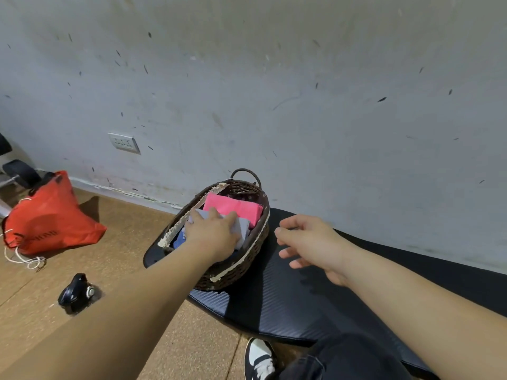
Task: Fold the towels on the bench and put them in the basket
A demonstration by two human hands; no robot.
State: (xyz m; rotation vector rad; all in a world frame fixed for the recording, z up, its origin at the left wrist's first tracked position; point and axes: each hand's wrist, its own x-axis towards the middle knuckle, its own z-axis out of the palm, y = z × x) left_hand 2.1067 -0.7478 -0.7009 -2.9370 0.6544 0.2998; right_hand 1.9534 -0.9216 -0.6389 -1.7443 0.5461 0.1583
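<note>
The left hand (214, 234) covered most of the pale grey towel (243, 229), a blue towel (179, 241) beneath barely showed, the bench (288, 305) ran off the right edge, and print on the red bag (52, 220) was unreadable.

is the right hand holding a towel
No, the right hand hovers empty above the bench, beside the basket.

The left hand (212, 233) lies flat on a pale grey folded towel (242, 227) inside the wicker basket (241, 267), beside a pink folded towel (236, 208). The right hand (312, 244) hovers with relaxed fingers over the black bench (274, 305), just right of the basket. A red bag (49, 218) sits on the floor (123, 256).
</note>
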